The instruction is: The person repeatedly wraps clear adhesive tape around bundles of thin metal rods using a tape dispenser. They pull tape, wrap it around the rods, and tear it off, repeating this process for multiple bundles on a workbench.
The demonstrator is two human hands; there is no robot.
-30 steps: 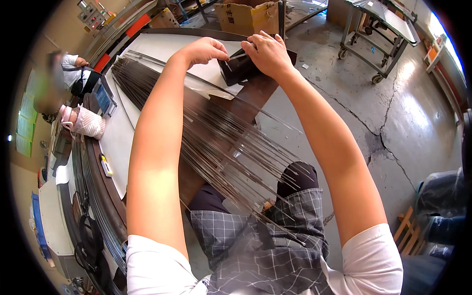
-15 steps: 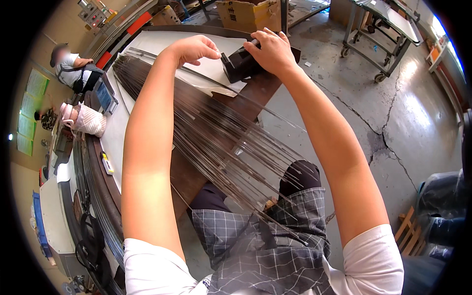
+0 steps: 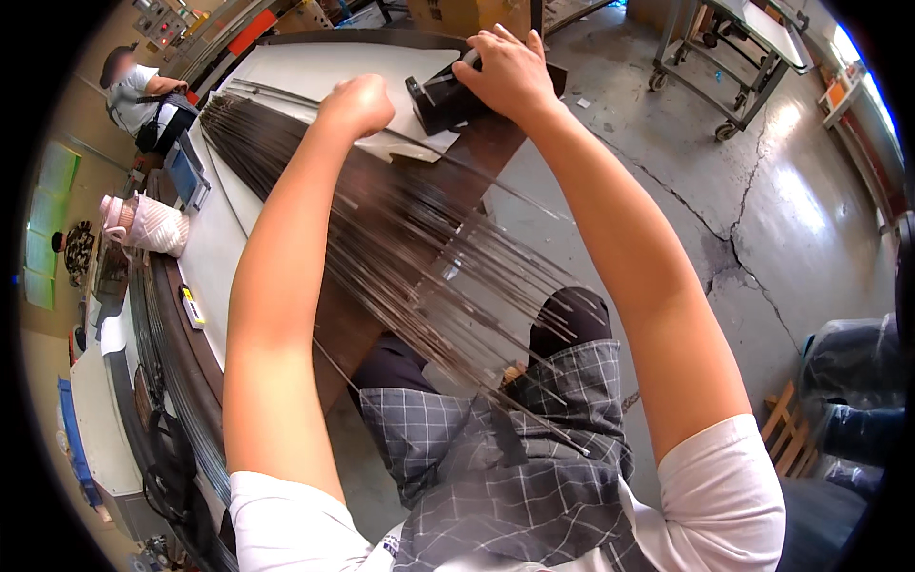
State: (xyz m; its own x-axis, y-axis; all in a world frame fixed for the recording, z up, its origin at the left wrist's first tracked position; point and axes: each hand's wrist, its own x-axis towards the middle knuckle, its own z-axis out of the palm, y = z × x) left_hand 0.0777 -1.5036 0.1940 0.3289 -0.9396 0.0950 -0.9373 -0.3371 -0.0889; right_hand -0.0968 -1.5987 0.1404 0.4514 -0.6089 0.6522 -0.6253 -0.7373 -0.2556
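My right hand (image 3: pixel 510 71) rests over the top of a black tape dispenser (image 3: pixel 437 103), its thumb and fingers steadying it at the table's far edge. To the left of the dispenser is my left hand (image 3: pixel 360 103), closed in a fist with the fingertips turned out of sight. Whatever it holds, if anything, is hidden. Below both arms a wide fan of thin dark metal rods (image 3: pixel 381 248) lies across the table, their near ends reaching out over the edge above my lap. A few rods lie apart near my left hand, on white sheets (image 3: pixel 295 76).
A yellow utility knife (image 3: pixel 192 307) and a pink-white cup in a woven holder (image 3: pixel 148 224) are at the table's left. Behind them stands a tablet-like screen (image 3: pixel 188 172). A person (image 3: pixel 143 100) sits far left. A wheeled cart (image 3: pixel 734 67) stands far right, a cardboard box (image 3: pixel 467 14) beyond the table.
My left hand has turned from a visible pinch to a closed fist beside the dispenser. My right hand stays on the dispenser. The whole view has shifted slightly.
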